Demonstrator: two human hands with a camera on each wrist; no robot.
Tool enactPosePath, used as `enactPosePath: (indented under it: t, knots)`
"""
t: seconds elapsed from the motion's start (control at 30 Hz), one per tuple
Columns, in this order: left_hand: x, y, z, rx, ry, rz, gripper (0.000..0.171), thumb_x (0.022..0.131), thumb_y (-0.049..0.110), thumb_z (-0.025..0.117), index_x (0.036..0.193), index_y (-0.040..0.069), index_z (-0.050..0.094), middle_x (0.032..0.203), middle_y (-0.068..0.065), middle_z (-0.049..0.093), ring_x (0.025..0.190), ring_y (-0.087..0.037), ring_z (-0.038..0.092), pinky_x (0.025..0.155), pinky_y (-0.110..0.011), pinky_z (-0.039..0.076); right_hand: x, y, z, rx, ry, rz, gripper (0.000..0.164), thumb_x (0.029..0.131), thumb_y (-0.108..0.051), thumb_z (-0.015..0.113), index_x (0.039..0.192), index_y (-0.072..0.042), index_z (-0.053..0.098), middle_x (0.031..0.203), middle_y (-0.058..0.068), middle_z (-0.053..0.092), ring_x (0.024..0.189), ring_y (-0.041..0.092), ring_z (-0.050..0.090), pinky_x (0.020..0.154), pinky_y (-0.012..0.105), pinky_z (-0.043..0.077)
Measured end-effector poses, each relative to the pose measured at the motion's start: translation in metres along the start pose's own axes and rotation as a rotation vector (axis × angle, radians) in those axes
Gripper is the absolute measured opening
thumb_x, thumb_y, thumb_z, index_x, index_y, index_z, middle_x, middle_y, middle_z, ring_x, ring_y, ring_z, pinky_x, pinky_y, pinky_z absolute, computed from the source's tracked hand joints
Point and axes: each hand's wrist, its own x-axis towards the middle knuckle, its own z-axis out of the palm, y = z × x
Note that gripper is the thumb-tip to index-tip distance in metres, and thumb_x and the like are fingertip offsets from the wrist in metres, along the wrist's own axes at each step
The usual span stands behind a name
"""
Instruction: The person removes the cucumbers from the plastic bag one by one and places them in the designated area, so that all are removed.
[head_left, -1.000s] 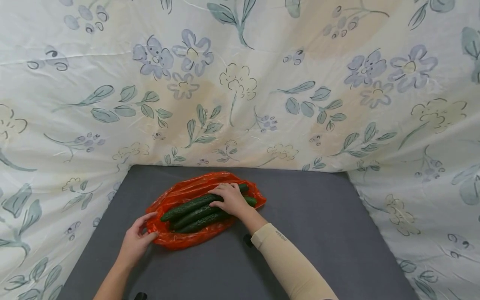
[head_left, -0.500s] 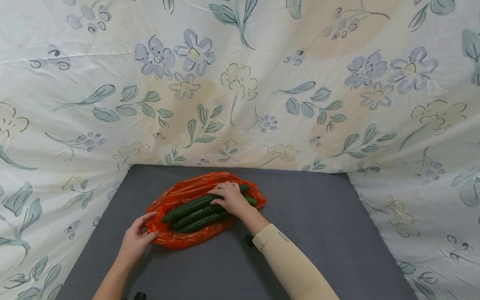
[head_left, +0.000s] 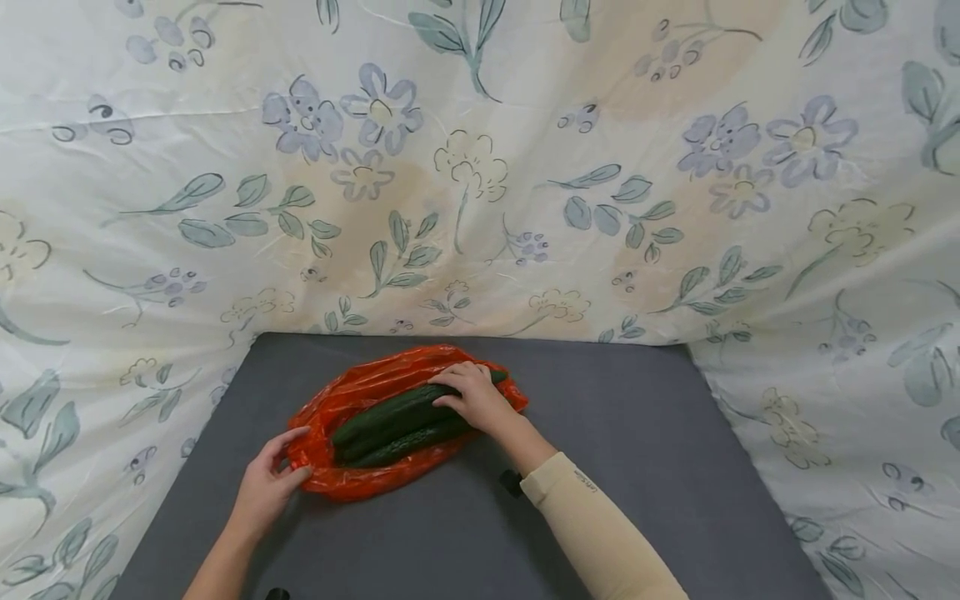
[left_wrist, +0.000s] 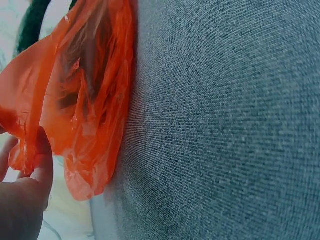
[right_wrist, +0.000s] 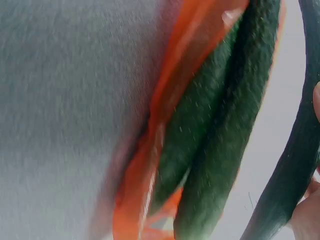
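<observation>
Orange plastic bag (head_left: 375, 379) on the grey table (head_left: 667, 425): pinching its left end with the left hand (head_left: 268, 477) while gripping one green cucumber (right_wrist: 300, 145) with the right hand (head_left: 474, 398), holding it just above the other cucumbers (right_wrist: 227, 135) lying inside the bag.

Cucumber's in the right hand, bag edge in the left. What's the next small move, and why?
I'd probably raise the held cucumber slightly: the right hand grips it, the right wrist view shows a gap between it and the two cucumbers in the orange bag, and the left hand pinches the bag's edge, which should steady it.
</observation>
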Motion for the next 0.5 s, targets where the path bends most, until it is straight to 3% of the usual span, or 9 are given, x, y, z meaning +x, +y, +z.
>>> enactPosePath:
  t: [0.5]
  knots:
    - [0.002, 0.003, 0.004, 0.024, -0.013, -0.041, 0.055, 0.095, 0.001, 0.063, 0.147, 0.003, 0.045, 0.15, -0.02, 0.041, 0.113, 0.015, 0.04, 0.083, -0.004, 0.045, -0.022, 0.021, -0.033, -0.044, 0.041, 0.021, 0.037, 0.093, -0.027, 0.07, 0.128, -0.017, 0.066, 0.128, 0.005, 0.062, 0.121, 0.027, 0.053, 0.107, 0.057, 0.034]
